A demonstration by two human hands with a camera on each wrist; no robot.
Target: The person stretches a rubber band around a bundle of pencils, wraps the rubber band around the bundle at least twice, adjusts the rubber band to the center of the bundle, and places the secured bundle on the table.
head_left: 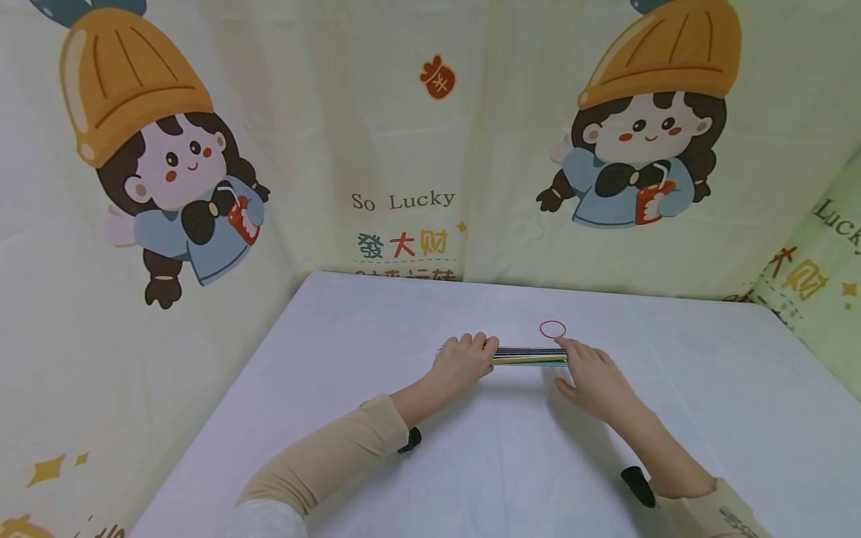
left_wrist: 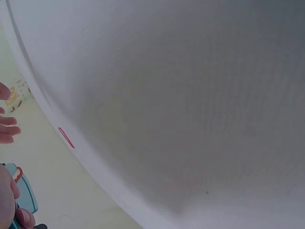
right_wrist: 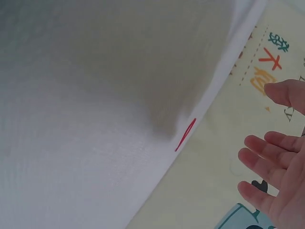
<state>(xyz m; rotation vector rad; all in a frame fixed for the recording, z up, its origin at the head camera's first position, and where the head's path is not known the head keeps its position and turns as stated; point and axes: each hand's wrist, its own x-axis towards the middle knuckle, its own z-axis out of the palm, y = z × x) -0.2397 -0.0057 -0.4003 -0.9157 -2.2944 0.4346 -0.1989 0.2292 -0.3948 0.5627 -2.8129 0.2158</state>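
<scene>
Nearest are two beige sleeves (head_left: 336,452), with a black object (head_left: 637,486) below the right wrist and another black object (head_left: 410,439) below the left one. The arms reach forward over a table (head_left: 498,463) covered in a plain pale cloth.

Further on, the left hand (head_left: 464,359) grips a bundle of thin sticks (head_left: 530,357), its fingers curled over the left part. The bundle lies sideways between the two hands, raised over the table; yellow, black, white and light blue show among the sticks. The right hand (head_left: 595,381) is wide, fingers straight and thumb apart, at the bundle's right end; whether it touches the sticks I cannot tell.

Just past the bundle's right end, near the right fingertips in the head view, a thin red ring (head_left: 553,321) lies on the table.

Behind the table's far edge hangs a pale yellow curtain (head_left: 511,187), printed with two cartoon girls in orange hats, a small red pouch, the words "So Lucky" and coloured Chinese characters.
</scene>
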